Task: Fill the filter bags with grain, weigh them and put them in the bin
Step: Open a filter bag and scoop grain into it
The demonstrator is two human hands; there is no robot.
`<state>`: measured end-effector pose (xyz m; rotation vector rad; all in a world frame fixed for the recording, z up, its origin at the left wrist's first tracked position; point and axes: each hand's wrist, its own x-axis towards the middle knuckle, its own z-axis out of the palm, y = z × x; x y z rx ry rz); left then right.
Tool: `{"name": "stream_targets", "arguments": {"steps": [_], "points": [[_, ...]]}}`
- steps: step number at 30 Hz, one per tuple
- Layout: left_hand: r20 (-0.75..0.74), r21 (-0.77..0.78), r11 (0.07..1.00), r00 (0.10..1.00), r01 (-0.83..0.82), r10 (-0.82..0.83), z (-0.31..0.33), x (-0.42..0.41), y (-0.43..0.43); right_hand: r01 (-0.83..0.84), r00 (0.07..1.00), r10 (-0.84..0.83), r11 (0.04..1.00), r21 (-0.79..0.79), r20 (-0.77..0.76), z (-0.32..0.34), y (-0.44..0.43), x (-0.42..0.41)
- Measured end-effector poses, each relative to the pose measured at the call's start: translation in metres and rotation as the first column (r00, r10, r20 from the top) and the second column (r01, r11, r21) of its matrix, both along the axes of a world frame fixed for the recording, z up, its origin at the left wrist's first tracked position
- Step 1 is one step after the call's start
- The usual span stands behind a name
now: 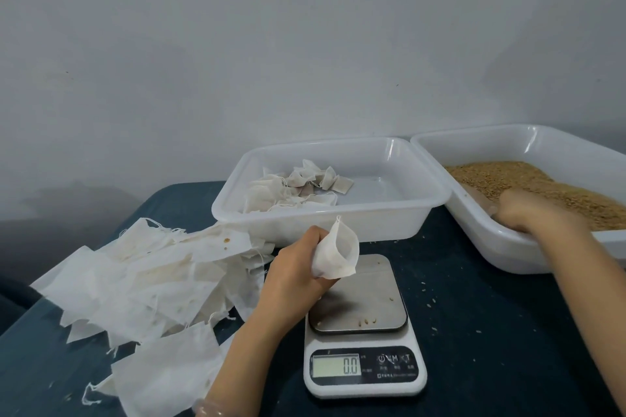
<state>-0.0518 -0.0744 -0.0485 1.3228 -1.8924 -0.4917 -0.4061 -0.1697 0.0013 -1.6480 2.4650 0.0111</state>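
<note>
Scale (pixel 364 372): nearest me, reads 0.0, with a few stray grains on its pan.
Left hand (pixel 294 274): I see it gripping an open filter bag (pixel 338 254) above the pan.
Right hand (pixel 528 213): sunk in the grain (pixel 508 176) in the right tray (pixel 474 132); I cannot tell its grip.
Bin (pixel 305 213): small bags (pixel 298 189) lie at its left side.
Empty bags (pixel 152 281): heaped left of the scale.

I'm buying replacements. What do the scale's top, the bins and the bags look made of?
Scale top: probably brushed stainless steel, grey with dull sheen. Bag bin and grain bin: white plastic, glossy, translucent, moulded rims. Bag in the left hand: thin filter paper or nonwoven fabric, matte, creased.
</note>
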Motion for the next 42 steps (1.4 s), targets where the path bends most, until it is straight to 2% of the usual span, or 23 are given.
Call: {"name": "stream_targets", "arguments": {"steps": [4, 9, 13, 16, 20, 23, 31, 35, 38, 42], "points": [[0.012, 0.007, 1.000, 1.000, -0.004, 0.004, -0.002, 0.001, -0.001, -0.009, 1.000, 0.009, 1.000, -0.015, -0.022, -0.003, 0.000, -0.001], [0.022, 0.002, 1.000, 1.000, -0.002, 0.002, -0.004, 0.000, -0.002, -0.003, 1.000, 0.003, 1.000, 0.004, 0.030, -0.003, 0.001, -0.001], [0.029, -0.005, 1.000, 1.000, -0.003, 0.003, -0.004, 0.000, -0.002, 0.017, 0.997, -0.009, 0.994, -0.107, 0.080, 0.001, 0.007, 0.004], [0.020, -0.002, 1.000, 1.000, -0.009, 0.009, -0.005, 0.000, -0.002, 0.016, 1.000, -0.016, 0.994, -0.107, -0.005, 0.005, 0.011, 0.002], [-0.001, 0.010, 1.000, 1.000, -0.011, 0.011, -0.007, 0.001, -0.002, 0.140, 0.983, -0.144, 0.989, -0.043, -0.115, 0.008, 0.018, 0.002], [-0.009, 0.016, 1.000, 1.000, -0.010, 0.010, -0.006, 0.002, -0.002, 0.089, 0.996, -0.087, 0.995, 0.049, -0.034, 0.003, 0.013, 0.001], [0.003, -0.003, 1.000, 1.000, 0.001, -0.001, -0.006, 0.001, -0.001, 0.041, 0.957, -0.047, 0.999, 0.025, 0.287, 0.005, 0.010, 0.012], [0.000, 0.001, 1.000, 1.000, 0.002, -0.002, -0.007, 0.000, -0.002, 0.090, 0.923, -0.065, 0.995, -0.049, 0.379, 0.008, 0.011, 0.006], [-0.010, 0.000, 1.000, 1.000, 0.003, -0.003, -0.006, 0.000, -0.001, 0.151, 0.883, -0.059, 0.975, -0.163, 0.466, 0.008, 0.010, 0.002], [-0.082, 0.008, 0.999, 0.996, 0.034, -0.033, -0.004, -0.002, 0.001, 0.211, 0.818, -0.055, 0.955, -0.210, 0.573, 0.010, 0.015, 0.002]]}}
